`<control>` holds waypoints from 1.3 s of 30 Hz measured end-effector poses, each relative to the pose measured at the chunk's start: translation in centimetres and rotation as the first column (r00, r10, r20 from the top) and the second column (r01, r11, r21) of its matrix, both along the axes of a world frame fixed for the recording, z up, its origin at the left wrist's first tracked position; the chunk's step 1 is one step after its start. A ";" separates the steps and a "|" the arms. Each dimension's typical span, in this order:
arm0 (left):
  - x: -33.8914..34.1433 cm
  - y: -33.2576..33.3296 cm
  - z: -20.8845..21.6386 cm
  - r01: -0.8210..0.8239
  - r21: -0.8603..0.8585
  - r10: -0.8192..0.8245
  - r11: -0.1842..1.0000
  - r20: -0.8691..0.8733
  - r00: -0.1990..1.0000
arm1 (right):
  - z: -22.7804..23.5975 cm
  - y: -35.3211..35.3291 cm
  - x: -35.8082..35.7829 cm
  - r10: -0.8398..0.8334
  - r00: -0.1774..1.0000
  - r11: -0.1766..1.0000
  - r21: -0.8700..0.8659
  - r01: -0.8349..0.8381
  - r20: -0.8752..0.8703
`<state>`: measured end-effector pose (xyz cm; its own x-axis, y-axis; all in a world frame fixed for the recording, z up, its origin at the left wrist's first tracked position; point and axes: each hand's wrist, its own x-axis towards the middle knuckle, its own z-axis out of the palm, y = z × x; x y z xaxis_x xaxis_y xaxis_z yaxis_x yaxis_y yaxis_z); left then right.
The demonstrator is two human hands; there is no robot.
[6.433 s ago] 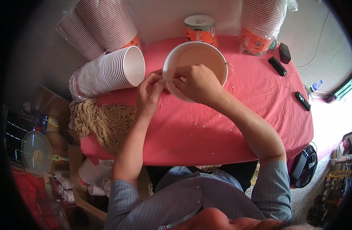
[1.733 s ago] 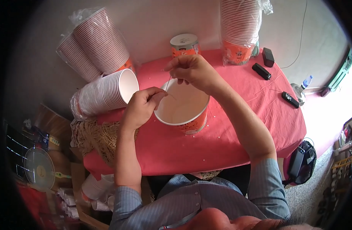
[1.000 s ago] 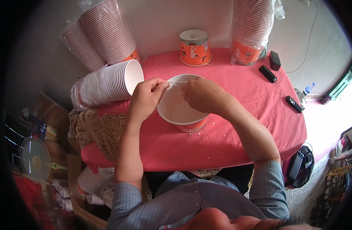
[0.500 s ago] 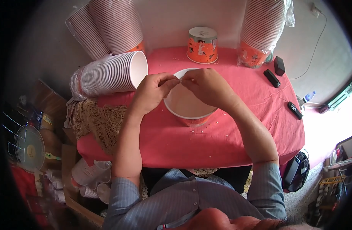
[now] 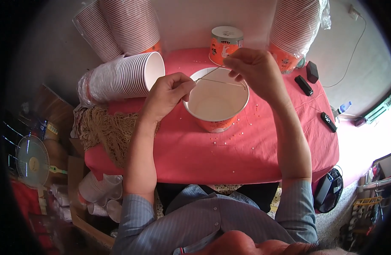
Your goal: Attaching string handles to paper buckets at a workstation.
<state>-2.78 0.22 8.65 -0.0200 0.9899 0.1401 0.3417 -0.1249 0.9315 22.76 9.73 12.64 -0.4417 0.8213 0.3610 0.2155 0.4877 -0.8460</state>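
A white-lined, orange paper bucket [image 5: 219,126] stands upright on the table with its mouth up. A thin tan cord [image 5: 222,82] crosses above the mouth to a spot on the right rim. My left hand [image 5: 170,94] pinches the cord between thumb and fingers over the left rim. Another stretch of cord slants up from there to my right hand [image 5: 257,72], whose thumb and forefinger pinch it above the far rim. Whether there is a knot at my left fingertips is too small to tell.
A pink cloth covers the table [image 5: 195,159]. Nested buckets [image 5: 123,78] lie at left beside a bundle of tan cords [image 5: 108,134]. An overturned bucket [image 5: 225,42] stands behind; wrapped stacks [image 5: 295,29] rise at the back. Black devices [image 5: 304,86] lie right, and small beads [image 5: 225,143] are scattered nearby.
My hands, together over the bucket before, have moved apart. The right one went up and right, drawing out a length of cord. The bucket's inside shows more now.
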 end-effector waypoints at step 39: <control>1.2 -0.3 -1.1 -0.041 0.037 0.051 0.998 -0.309 0.950 | -0.3 -0.8 -1.0 0.368 0.870 0.849 -0.261 -0.458 -0.329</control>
<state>-1.63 -0.08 7.60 -0.0164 0.9842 0.1761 0.6186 -0.1284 0.7752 21.75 8.93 12.29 -0.6945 0.6715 0.2584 -0.1913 0.1739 -0.9660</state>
